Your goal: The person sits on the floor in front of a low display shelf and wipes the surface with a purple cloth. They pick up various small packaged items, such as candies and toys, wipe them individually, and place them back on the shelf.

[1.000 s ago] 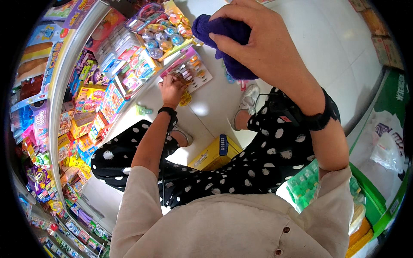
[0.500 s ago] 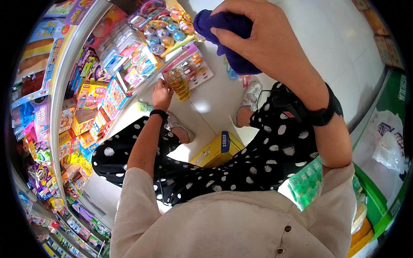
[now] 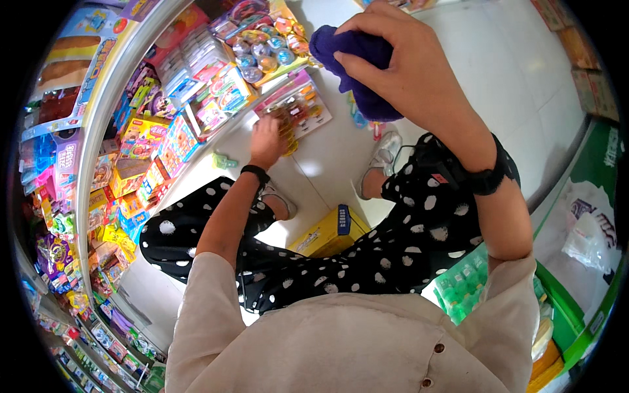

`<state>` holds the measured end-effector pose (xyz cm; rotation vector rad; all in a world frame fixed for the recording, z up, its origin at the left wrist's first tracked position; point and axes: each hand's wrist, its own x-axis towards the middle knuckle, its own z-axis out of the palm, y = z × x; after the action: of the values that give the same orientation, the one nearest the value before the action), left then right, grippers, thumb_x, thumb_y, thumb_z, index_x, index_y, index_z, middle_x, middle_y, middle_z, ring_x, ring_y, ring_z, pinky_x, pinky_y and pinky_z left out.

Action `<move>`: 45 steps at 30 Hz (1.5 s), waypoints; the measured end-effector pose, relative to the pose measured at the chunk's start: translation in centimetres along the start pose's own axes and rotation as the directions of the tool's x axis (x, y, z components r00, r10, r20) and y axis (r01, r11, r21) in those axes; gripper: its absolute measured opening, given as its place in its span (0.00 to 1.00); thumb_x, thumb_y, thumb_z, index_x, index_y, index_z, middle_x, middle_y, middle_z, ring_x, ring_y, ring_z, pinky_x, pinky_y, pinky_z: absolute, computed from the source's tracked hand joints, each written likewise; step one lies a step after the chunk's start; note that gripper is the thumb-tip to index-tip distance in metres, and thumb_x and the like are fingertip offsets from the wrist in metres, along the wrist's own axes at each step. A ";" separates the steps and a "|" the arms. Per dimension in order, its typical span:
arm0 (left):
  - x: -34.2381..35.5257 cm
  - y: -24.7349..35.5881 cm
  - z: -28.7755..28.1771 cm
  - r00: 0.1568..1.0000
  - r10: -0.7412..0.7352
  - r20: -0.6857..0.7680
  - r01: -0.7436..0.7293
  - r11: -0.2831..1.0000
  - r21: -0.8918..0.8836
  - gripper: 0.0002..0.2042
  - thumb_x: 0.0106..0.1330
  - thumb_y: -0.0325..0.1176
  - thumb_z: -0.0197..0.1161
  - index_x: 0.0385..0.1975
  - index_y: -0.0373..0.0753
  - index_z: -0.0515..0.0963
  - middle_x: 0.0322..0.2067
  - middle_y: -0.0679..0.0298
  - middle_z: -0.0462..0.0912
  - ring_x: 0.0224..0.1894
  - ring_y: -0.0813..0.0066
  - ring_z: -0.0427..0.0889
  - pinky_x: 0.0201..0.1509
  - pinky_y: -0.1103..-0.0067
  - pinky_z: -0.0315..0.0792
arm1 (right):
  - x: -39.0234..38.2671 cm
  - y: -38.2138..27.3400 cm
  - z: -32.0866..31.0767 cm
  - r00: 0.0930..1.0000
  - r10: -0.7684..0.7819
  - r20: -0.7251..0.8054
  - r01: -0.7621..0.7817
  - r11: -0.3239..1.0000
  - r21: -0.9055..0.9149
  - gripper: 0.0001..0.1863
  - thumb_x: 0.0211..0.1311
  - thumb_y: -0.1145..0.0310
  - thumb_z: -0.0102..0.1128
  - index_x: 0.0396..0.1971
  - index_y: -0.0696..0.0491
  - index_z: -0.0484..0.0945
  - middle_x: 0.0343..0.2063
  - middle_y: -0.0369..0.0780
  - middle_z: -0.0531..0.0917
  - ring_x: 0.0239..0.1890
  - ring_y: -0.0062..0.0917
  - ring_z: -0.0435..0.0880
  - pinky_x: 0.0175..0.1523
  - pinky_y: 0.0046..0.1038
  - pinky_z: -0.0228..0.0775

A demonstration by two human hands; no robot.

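Observation:
My right hand (image 3: 409, 62) is raised at the top and closed around a bunched dark purple cloth (image 3: 363, 65). Down by the shelf, my left hand (image 3: 266, 141) grips the near side of a strip of yellow see-through packs (image 3: 287, 131), its fingertips partly hidden. Beneath and behind that strip is a flat card (image 3: 318, 111) with small red, orange and dark items on it, lying at the foot of the shelf. A small light-green item (image 3: 224, 160) rests on the floor left of my left hand.
Shelves with colourful boxes (image 3: 177, 141) and a tray of round capsules (image 3: 265, 52) curve along the left. Between my feet stands a yellow carton (image 3: 331, 232). Green bottles in wrap (image 3: 462, 281) sit by my right thigh; brown cartons (image 3: 593, 92) are stacked at far right.
My left hand has moved right, over the yellow strip, covering more of it. My right hand has shifted slightly right and down with the cloth. The view has moved a little.

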<state>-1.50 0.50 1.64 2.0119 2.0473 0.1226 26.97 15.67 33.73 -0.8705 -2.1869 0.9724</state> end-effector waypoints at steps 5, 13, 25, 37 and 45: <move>-2.2 4.0 2.2 0.999 0.030 -0.028 -0.028 0.997 0.074 0.49 0.59 0.55 0.68 0.73 0.30 0.53 0.76 0.47 0.47 0.79 0.54 0.43 0.80 0.57 0.38 | -0.2 1.8 0.9 0.985 -0.163 -0.058 0.152 0.975 -0.162 0.12 0.57 0.72 0.69 0.41 0.57 0.81 0.36 0.40 0.81 0.39 0.31 0.82 0.48 0.27 0.73; -0.5 1.1 3.0 0.983 -0.156 -0.102 0.177 0.950 0.257 0.57 0.54 0.64 0.68 0.74 0.28 0.51 0.77 0.49 0.44 0.80 0.52 0.40 0.78 0.55 0.41 | -0.3 1.6 1.5 0.997 -0.081 0.013 0.081 0.993 -0.083 0.12 0.58 0.75 0.68 0.42 0.59 0.80 0.37 0.39 0.80 0.39 0.29 0.81 0.48 0.25 0.72; -2.5 0.3 3.0 0.976 -0.127 -0.180 0.097 0.982 -0.165 0.53 0.49 0.54 0.77 0.71 0.35 0.57 0.74 0.49 0.51 0.76 0.51 0.50 0.73 0.52 0.51 | 0.4 1.5 2.8 0.998 -0.004 0.058 0.013 0.988 -0.156 0.12 0.56 0.77 0.68 0.41 0.59 0.80 0.34 0.41 0.79 0.36 0.30 0.82 0.45 0.26 0.73; -8.4 -17.0 13.2 0.223 -0.973 -0.062 0.945 0.231 -0.232 0.36 0.62 0.52 0.64 0.72 0.60 0.62 0.66 0.27 0.55 0.67 0.28 0.58 0.68 0.47 0.60 | 0.8 -0.6 4.1 0.979 0.091 0.183 -0.068 0.989 -0.128 0.13 0.53 0.81 0.68 0.40 0.60 0.80 0.35 0.43 0.77 0.36 0.32 0.80 0.45 0.25 0.73; -8.1 -18.2 13.4 0.244 -0.968 -0.058 0.936 0.251 -0.246 0.14 0.66 0.39 0.62 0.37 0.31 0.82 0.41 0.48 0.83 0.41 0.50 0.85 0.44 0.59 0.80 | 0.2 -0.2 5.0 0.971 0.106 0.212 -0.085 0.991 -0.107 0.14 0.53 0.80 0.68 0.41 0.58 0.80 0.35 0.42 0.76 0.36 0.34 0.80 0.43 0.28 0.74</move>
<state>-15.81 -9.78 -14.62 0.2964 2.8839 0.2265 23.14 13.64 31.14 -0.9614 -2.4135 1.0581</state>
